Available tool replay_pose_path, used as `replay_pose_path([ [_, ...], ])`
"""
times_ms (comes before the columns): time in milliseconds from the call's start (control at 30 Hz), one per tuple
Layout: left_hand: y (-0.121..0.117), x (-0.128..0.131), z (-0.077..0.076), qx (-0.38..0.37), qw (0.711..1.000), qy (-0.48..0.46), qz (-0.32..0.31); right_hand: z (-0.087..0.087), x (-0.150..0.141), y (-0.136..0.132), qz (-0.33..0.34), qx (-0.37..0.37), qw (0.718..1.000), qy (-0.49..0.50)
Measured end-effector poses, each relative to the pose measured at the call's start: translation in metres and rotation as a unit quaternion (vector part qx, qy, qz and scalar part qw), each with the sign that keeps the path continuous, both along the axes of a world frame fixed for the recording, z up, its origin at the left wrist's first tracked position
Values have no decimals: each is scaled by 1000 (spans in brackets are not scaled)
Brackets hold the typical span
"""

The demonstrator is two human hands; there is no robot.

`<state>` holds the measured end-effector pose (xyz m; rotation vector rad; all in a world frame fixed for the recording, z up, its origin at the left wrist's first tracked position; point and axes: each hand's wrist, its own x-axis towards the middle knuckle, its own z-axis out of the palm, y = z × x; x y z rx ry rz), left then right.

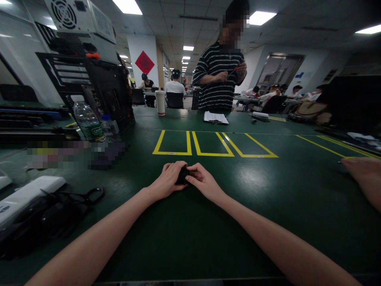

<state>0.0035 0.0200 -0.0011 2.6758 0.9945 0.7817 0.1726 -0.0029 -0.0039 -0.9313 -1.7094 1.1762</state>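
Observation:
Near the middle of the green table, a small black round object sits between my two hands. Its kind is hard to make out, since fingers cover much of it. My left hand wraps around it from the left, with the thumb below and the fingers over the top. From the right, my right hand pinches its edge between thumb and bent fingers. Just beyond my hands are yellow tape outlines on the tabletop.
At left stand a computer case, a water bottle, a white power strip and black cables. A white cup and a clipboard lie farther back. Across stands a person; another person's hand reaches in at right.

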Motion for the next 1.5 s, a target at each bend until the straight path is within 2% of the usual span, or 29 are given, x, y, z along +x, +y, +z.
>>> replay_pose_path([
  [200, -2, 0, 2, -12, 1000, 2, 0, -1, 1, 1, -18, -2, 1000, -16],
  [400, -1, 0, 1, -7, 1000, 5, 1, -1, 2, 0, 8, -2, 1000, -13],
  [700, -2, -1, 1, 0, 1000, 1, -2, -1, 0, 2, -28, -12, 999, -10],
  [900, 0, -1, -2, 7, 1000, -2, 1, 4, 2, -3, 12, -9, 1000, -11],
  [1300, -1, -1, -2, 8, 1000, 3, 3, 4, 1, 0, 1, -21, 1000, -1],
  [1500, -1, 0, -1, 5, 1000, 1, 4, 4, 3, 0, 43, -8, 999, 21],
])
